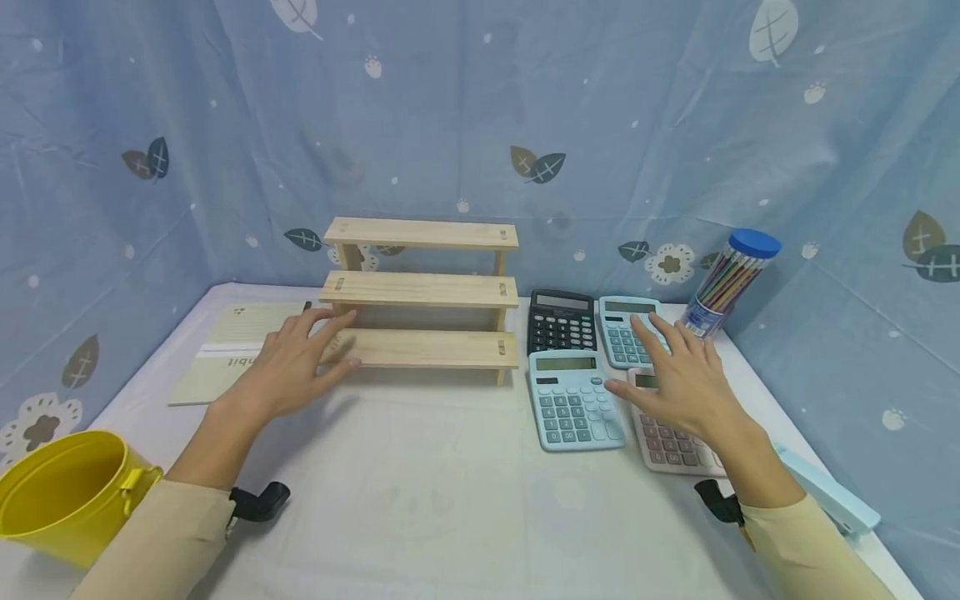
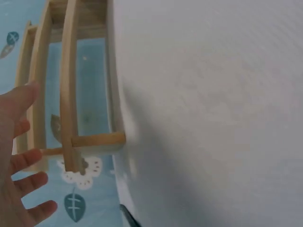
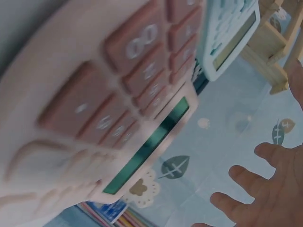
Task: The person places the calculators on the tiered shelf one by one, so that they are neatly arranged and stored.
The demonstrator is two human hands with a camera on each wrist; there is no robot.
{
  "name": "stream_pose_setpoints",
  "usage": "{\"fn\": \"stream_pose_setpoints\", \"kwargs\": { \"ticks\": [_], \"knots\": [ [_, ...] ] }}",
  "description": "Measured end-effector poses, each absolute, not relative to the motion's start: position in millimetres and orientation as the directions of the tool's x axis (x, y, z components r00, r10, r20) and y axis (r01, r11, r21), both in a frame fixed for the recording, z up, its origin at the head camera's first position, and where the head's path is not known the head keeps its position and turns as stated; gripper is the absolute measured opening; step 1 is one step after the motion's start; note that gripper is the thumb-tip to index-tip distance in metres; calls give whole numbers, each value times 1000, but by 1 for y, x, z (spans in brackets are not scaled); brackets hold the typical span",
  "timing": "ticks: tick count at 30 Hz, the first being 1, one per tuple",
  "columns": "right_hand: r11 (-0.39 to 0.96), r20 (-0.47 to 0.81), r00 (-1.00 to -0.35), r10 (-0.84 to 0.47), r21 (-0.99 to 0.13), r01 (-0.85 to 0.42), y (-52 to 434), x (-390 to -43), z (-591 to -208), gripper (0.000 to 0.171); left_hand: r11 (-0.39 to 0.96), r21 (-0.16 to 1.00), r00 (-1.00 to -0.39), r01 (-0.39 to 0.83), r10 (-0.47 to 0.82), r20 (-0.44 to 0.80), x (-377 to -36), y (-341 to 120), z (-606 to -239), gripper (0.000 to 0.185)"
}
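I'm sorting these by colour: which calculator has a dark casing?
The black calculator, at the back, right of the wooden shelf; the light blue calculators and pink calculator are pale.

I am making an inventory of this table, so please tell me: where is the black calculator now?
In the head view, the black calculator lies right of centre, between the wooden shelf and the farther light-blue calculator, just behind the nearer light-blue calculator.

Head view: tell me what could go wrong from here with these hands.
The right hand is above the pink calculator, close to a light-blue calculator, and might nudge them together. The tall pencil tube appears just beyond that hand and could topple. The left hand, close to the wooden shelf, may bump it.
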State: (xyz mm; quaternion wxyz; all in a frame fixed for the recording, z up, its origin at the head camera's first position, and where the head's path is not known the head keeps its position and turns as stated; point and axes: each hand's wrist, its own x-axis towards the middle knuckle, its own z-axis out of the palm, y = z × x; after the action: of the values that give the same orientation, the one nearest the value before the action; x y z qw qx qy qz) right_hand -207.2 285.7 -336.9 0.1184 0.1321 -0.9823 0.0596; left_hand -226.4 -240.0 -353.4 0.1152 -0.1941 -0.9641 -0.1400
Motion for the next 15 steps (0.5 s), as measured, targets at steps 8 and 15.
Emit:
{"fn": "stream_pose_setpoints", "kwargs": {
  "ticks": [8, 15],
  "knots": [
    [955, 172, -962, -212, -172, -241, 303, -196, -343, 108, 875, 302, -920, 377, 317, 230, -227, -247, -360, 73],
    [961, 39, -989, -143, -235, -148, 313, -190, -350, 119, 862, 389, -945, 326, 293, 144, -231, -255, -367, 76]
  ]
}}
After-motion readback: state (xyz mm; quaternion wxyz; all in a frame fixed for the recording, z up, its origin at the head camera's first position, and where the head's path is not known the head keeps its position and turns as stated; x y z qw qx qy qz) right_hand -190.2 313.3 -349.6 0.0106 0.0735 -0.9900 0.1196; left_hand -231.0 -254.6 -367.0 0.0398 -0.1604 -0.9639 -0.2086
